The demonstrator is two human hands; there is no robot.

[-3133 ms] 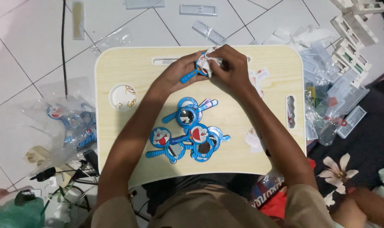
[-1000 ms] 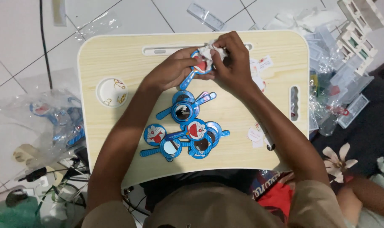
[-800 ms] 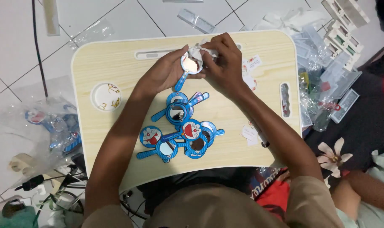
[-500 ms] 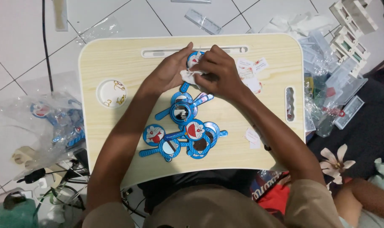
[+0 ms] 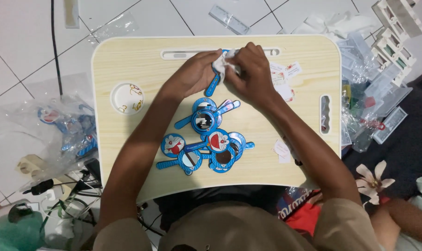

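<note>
While both hands meet at the upper middle of the tabletop, the left hand grips a blue mirror and the right hand pinches a white cloth.

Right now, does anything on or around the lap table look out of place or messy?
Nothing is damaged. The blue hand mirrors lie overlapped in a loose pile on the lap table, and plastic bags and packaging clutter the floor on both sides.

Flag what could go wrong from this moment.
Both hands, left hand and right hand, work a white cloth on a blue hand mirror near the lap table's far edge; it might slip off. The forearms hover over the mirror pile and could scatter it.
</note>
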